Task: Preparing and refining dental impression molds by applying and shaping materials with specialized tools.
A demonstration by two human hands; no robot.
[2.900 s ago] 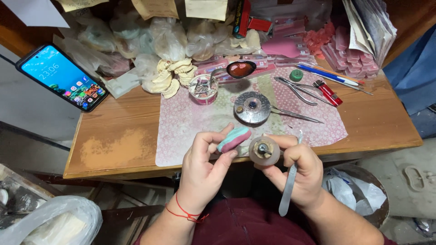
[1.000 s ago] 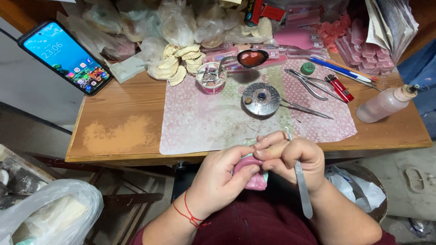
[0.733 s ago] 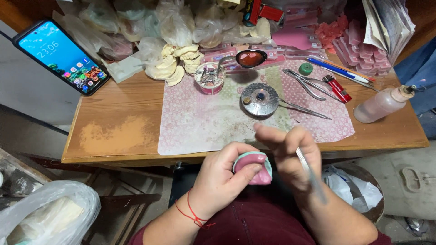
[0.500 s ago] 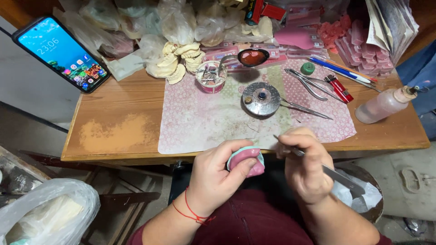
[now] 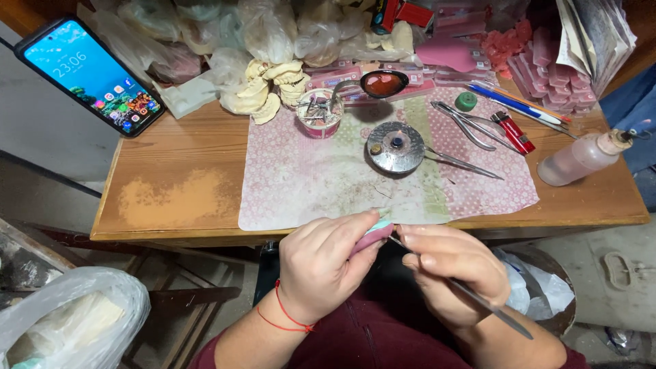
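Note:
My left hand (image 5: 321, 263) grips a small pink and teal mould (image 5: 375, 233) just below the front edge of the wooden table (image 5: 178, 184). A red thread bracelet circles that wrist. My right hand (image 5: 454, 270) holds a thin metal spatula (image 5: 478, 301) like a pen. Its tip touches the mould and its handle points down to the right. Both hands sit over my dark red lap.
A patterned pink mat (image 5: 328, 184) carries a round metal burner (image 5: 395, 146), a cup of small tools (image 5: 319, 113), pliers (image 5: 468, 124), a red lighter (image 5: 512, 132) and a spoon of red wax (image 5: 383, 83). A phone (image 5: 89, 72) lies far left, a squeeze bottle (image 5: 581, 158) at right.
My right hand turned the spatula from upright in the fist to a pen grip and brought its tip onto the mould. The left hand tilted the mould slightly.

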